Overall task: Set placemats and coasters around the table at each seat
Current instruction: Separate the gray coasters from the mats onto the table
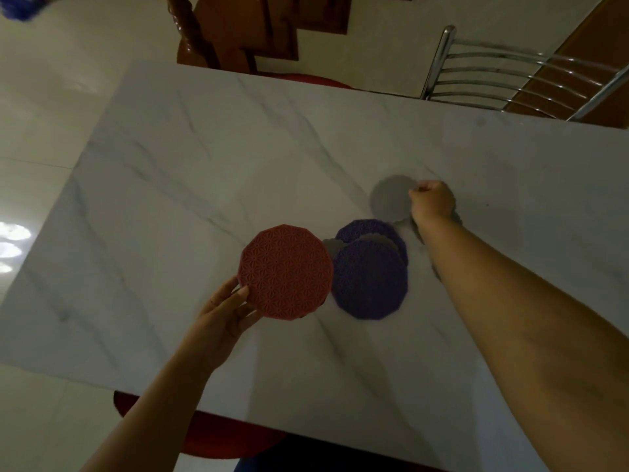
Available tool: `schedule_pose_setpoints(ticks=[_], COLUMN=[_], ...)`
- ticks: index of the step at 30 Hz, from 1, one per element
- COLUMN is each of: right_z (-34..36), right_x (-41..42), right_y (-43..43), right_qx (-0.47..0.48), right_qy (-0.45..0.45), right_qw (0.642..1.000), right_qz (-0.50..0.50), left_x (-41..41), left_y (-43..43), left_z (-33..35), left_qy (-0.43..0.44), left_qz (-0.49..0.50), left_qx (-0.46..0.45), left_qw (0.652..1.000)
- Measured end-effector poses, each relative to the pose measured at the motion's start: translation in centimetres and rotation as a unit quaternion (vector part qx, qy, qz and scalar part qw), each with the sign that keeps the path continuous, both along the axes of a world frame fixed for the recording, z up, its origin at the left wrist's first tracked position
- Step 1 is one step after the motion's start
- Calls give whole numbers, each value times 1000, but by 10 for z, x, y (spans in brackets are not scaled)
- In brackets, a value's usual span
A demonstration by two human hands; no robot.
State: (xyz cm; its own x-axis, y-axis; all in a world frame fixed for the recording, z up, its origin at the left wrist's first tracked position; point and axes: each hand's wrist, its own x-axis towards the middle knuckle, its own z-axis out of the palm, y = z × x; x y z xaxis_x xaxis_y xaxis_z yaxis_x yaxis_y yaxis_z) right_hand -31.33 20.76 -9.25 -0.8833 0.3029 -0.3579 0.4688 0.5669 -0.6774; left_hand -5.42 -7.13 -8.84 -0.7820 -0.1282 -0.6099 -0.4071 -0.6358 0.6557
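My left hand [223,318] pinches the near-left edge of a red patterned round placemat [286,272], held just above the white marble table [204,172]. To its right lie two purple placemats, the near one [369,279] overlapping the far one [367,229], with a small grey coaster [332,247] peeking out between them. Farther right, my right hand [432,201] is curled and pinches the edge of another grey scalloped coaster [391,199], which looks slightly lifted off the table.
A chrome-backed chair [503,73] stands at the far right edge of the table. A red seat [306,80] sits at the far side with dark wooden furniture [245,28] behind it. Another red seat [218,437] is under the near edge. Pale floor tiles lie to the left.
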Motion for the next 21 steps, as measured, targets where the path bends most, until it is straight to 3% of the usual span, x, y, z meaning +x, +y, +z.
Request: schedule_pose_setpoints(ticks=[5, 9, 13, 16, 21], right_z=[-7, -11, -19, -20, -10], right_x=[24, 75, 118, 130, 134], right_y=[16, 13, 14, 10, 3], right_qx=[90, 13, 185, 233, 249], right_qy=[12, -27, -65, -60, -15], right_qw=[993, 983, 936, 919, 930], right_qz=[82, 180, 291, 311, 270], left_x=[-2, -3, -3, -2, 2], left_y=[-3, -4, -1, 2, 7], left_z=[-3, -3, -3, -5, -8], left_qy=[2, 3, 10, 7, 11], left_qz=[7, -4, -11, -15, -27], left_qx=[4, -2, 10, 14, 21], left_qw=[1000, 1000, 1000, 1000, 999])
